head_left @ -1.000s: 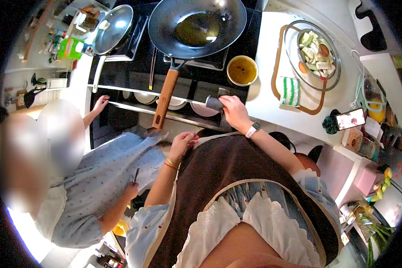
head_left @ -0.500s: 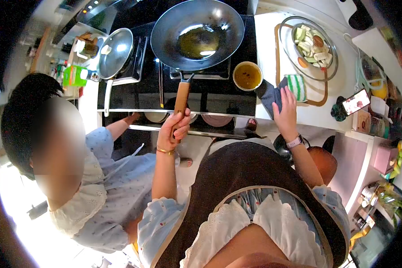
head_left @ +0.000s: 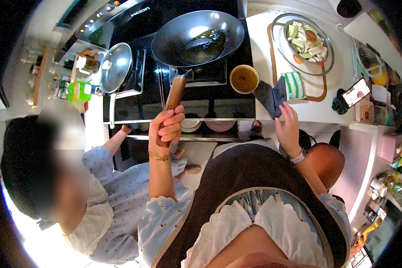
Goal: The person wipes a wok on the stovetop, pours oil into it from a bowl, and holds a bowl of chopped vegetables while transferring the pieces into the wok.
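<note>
My left hand (head_left: 167, 127) is closed round the brown wooden handle (head_left: 176, 91) of the large dark wok (head_left: 174, 47). The wok is tilted over the burner, with oil (head_left: 210, 42) pooled towards its right side. By the lower edge of a dark grey cloth (head_left: 272, 99) on the counter is my right hand (head_left: 288, 127), its fingers apart and holding nothing. A bowl of brownish liquid (head_left: 244, 79) stands between the wok and the cloth. Beside the cloth lies a green-and-white striped cloth (head_left: 293, 85).
A glass lid (head_left: 332, 58) surrounds a bowl of cut vegetables (head_left: 306, 40) at the upper right. Chopsticks (head_left: 161, 85) lie left of the wok handle. A smaller pan (head_left: 116, 67) sits on the left burner. Another person (head_left: 116, 196) stands at my left. A phone (head_left: 356, 92) stands at the right.
My left hand took hold of the wok handle, and the wok has since tilted, its oil shifting right. My right hand moved right, left the grey cloth on the counter and came off it.
</note>
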{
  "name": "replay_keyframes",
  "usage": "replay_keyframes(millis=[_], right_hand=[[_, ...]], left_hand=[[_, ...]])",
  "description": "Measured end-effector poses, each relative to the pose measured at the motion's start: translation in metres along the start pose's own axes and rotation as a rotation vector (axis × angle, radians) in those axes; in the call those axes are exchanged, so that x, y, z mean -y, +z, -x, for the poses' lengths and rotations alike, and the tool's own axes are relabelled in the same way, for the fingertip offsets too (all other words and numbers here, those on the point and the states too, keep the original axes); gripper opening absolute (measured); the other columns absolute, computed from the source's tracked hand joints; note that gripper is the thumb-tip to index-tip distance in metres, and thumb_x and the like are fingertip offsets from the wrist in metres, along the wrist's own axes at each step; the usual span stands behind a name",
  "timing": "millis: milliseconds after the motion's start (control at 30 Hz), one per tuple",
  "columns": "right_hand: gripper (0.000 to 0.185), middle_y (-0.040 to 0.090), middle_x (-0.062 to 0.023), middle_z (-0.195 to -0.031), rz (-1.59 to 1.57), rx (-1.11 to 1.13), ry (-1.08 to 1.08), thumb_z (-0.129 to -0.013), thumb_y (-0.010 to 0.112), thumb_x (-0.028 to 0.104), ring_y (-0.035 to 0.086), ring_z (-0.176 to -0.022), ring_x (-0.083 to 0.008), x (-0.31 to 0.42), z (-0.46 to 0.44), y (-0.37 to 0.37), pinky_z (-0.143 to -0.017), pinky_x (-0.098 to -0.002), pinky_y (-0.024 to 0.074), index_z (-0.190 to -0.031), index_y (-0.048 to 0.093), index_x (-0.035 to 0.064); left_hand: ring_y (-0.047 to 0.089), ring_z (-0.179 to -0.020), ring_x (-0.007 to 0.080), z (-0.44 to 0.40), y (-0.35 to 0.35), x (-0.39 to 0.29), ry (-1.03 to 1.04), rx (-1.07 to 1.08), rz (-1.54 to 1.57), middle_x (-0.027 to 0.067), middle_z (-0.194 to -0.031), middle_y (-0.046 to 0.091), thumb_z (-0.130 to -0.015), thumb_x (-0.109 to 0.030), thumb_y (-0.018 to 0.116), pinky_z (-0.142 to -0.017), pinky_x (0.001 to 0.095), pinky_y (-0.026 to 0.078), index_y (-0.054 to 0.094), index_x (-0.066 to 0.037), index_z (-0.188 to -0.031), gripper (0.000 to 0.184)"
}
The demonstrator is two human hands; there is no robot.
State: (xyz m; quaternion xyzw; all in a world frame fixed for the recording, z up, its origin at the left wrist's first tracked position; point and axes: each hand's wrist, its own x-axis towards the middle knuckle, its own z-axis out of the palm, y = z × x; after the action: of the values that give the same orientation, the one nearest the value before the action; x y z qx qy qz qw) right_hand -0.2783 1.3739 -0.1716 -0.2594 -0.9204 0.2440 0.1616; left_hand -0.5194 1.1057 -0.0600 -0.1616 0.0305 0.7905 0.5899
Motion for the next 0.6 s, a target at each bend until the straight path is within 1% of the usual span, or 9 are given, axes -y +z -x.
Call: replay_keyframes(millis=[100,167,233,333,367,433,500,567,600], right_hand=[[0.038,0.044,-0.0158,-0.128,-0.002,0.008,0.001,-0.081,0.054,0.010,0.039,-0.118,-0.0325,0.002,0.004,0.001,-0.101,-0.0401,0.0299,-0.117,0.048,-0.0016],[0.038,0.044,-0.0158,-0.128,0.002,0.000,-0.015,-0.081,0.054,0.010,0.039,-0.118,-0.0326,0.006,0.003,0.003,-0.101,-0.0402,0.0299,-0.117,0.048,-0.0017],[0.039,0.042,-0.0179,-0.128,-0.055,0.089,0.046,-0.082,0.054,0.015,0.036,-0.120,-0.0358,0.009,0.003,0.001,-0.103,-0.0432,0.0276,-0.117,0.048,-0.0015],[0.039,0.042,-0.0178,-0.129,-0.044,0.103,0.016,-0.083,0.053,0.015,0.036,-0.120,-0.0360,0.010,0.004,0.004,-0.103,-0.0432,0.0272,-0.118,0.047,-0.0009],[0.039,0.042,-0.0178,-0.129,-0.043,0.103,0.009,-0.083,0.053,0.015,0.036,-0.120,-0.0360,0.012,0.005,0.004,-0.103,-0.0432,0.0272,-0.118,0.047,-0.0009],[0.039,0.041,-0.0178,-0.129,-0.031,0.124,0.003,-0.083,0.053,0.016,0.036,-0.120,-0.0358,0.015,0.005,0.002,-0.102,-0.0432,0.0279,-0.118,0.047,-0.0007],[0.038,0.041,-0.0171,-0.129,-0.034,0.139,-0.006,-0.083,0.053,0.014,0.037,-0.120,-0.0345,0.017,0.005,-0.002,-0.102,-0.0416,0.0286,-0.118,0.047,-0.0006],[0.037,0.041,-0.0164,-0.129,-0.038,0.151,-0.010,-0.083,0.052,0.011,0.038,-0.120,-0.0331,0.018,0.004,-0.007,-0.101,-0.0400,0.0294,-0.117,0.048,-0.0005],[0.037,0.041,-0.0165,-0.129,-0.028,0.169,-0.016,-0.083,0.052,0.012,0.038,-0.120,-0.0331,0.017,0.003,-0.010,-0.101,-0.0400,0.0294,-0.118,0.048,-0.0003]], left_hand=[[0.039,-0.039,0.0059,-0.003,0.003,0.007,0.018,0.033,0.069,0.0032,-0.063,0.040,-0.089,-0.004,0.038,-0.028,0.0183,0.031,0.036,0.003,-0.093,0.008],[0.039,-0.038,0.0056,-0.006,-0.009,0.009,-0.023,0.152,0.143,0.0034,-0.062,0.041,-0.088,-0.004,0.038,-0.027,0.0183,0.032,0.036,0.002,-0.092,0.008],[0.039,-0.037,0.0052,-0.008,-0.025,0.014,-0.015,0.184,0.187,0.0031,-0.061,0.041,-0.087,-0.004,0.039,-0.026,0.0183,0.032,0.036,0.001,-0.093,0.009],[0.037,-0.036,0.0045,-0.014,-0.062,0.016,-0.056,0.285,0.151,0.0021,-0.059,0.040,-0.085,-0.002,0.040,-0.026,0.0184,0.031,0.035,-0.003,-0.092,0.009],[0.035,-0.034,0.0045,-0.012,-0.070,0.018,-0.058,0.244,0.127,0.0015,-0.057,0.038,-0.084,-0.002,0.043,-0.025,0.0183,0.029,0.034,-0.005,-0.091,0.012],[0.034,-0.034,0.0042,-0.017,-0.093,0.023,-0.045,0.303,0.057,0.0009,-0.056,0.037,-0.083,-0.002,0.045,-0.024,0.0181,0.026,0.033,-0.006,-0.089,0.014],[0.030,-0.032,0.0033,-0.019,-0.113,0.027,-0.003,0.237,-0.034,-0.0008,-0.053,0.035,-0.082,-0.003,0.048,-0.024,0.0186,0.024,0.032,-0.008,-0.087,0.017],[0.028,-0.031,0.0030,-0.025,-0.126,0.030,0.018,0.280,-0.122,-0.0016,-0.051,0.033,-0.081,-0.003,0.049,-0.024,0.0187,0.023,0.033,-0.008,-0.086,0.018],[0.026,-0.031,0.0030,-0.025,-0.130,0.031,0.047,0.230,-0.188,-0.0019,-0.051,0.033,-0.080,-0.004,0.051,-0.024,0.0187,0.022,0.033,-0.008,-0.085,0.019]])
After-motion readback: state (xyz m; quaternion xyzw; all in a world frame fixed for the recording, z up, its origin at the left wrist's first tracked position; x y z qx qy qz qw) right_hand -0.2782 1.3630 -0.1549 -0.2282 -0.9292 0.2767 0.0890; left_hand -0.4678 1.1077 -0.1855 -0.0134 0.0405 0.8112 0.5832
